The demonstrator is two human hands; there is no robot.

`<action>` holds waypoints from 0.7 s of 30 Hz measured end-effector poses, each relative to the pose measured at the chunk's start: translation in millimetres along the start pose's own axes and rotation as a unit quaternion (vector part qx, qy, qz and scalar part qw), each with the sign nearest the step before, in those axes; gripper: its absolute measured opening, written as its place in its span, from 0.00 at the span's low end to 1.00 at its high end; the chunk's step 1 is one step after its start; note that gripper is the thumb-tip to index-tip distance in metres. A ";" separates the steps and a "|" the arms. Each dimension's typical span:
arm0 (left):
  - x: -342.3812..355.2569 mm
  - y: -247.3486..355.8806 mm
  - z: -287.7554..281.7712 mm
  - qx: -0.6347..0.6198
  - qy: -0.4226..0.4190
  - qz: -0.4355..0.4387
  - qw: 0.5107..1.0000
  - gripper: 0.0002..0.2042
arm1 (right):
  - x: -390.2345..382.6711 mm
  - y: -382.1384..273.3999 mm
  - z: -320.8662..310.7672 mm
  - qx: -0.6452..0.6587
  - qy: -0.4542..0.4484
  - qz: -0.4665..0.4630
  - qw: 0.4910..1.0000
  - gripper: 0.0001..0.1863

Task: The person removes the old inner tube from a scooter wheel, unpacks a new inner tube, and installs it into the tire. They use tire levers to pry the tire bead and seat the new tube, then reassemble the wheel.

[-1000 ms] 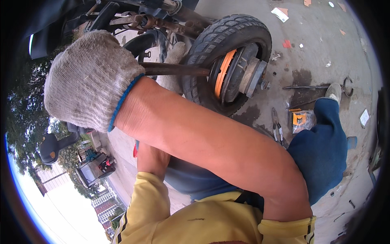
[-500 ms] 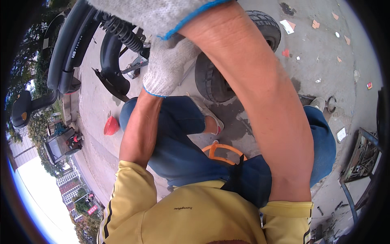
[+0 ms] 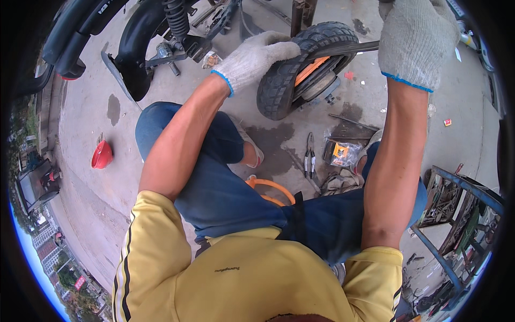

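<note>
My left hand (image 3: 252,64), in a knitted glove, has its fingers curled against the upper left side of a black tyre (image 3: 273,96) on a wheel with an orange rim band (image 3: 309,71). My right hand (image 3: 416,45), gloved too, grips a long dark bar (image 3: 357,47) that lies across the top of the wheel toward my left hand. A grey hub (image 3: 327,88) sticks out at the wheel's side. Pliers (image 3: 309,158), a metal rod (image 3: 351,121) and an orange bagged package (image 3: 339,154) lie on the ground below it.
A black vehicle frame (image 3: 137,51) with a coil shock (image 3: 177,21) stands upper left, beside a power tool (image 3: 166,56). A red helmet-like shell (image 3: 102,155) lies left. An orange curved object (image 3: 273,188) is between my legs. A metal rack (image 3: 456,225) with scrap stands lower right.
My crossed arms have parted: the right hand swung up and over to the upper right with the bar, and my left hand moved right onto the tyre. The camera's view also shifted.
</note>
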State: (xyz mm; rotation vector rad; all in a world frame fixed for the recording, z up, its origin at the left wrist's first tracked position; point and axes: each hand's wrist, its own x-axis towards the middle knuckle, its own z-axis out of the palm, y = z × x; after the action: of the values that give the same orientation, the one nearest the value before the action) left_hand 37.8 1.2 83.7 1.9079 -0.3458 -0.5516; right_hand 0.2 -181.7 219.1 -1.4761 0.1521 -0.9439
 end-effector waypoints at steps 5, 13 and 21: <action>0.8 -4.1 5.8 -0.093 -0.053 -0.069 0.992 0.36 | -5.4 -24.2 -56.9 -0.086 -0.095 0.068 0.989 0.15; -1.8 -12.7 16.6 -0.036 -0.014 -0.058 0.998 0.40 | -69.7 48.9 -165.5 -0.234 -0.083 0.313 0.917 0.19; -33.4 -17.1 23.5 -0.025 0.014 -0.065 0.997 0.40 | -114.6 71.1 -193.2 -0.360 -0.355 0.458 0.731 0.17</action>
State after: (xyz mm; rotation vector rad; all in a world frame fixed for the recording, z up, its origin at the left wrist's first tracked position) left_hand -3.3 5.4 67.5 1.8969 -0.1891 -0.6126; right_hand -162.5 -272.8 75.0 -2.0276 0.6627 0.6033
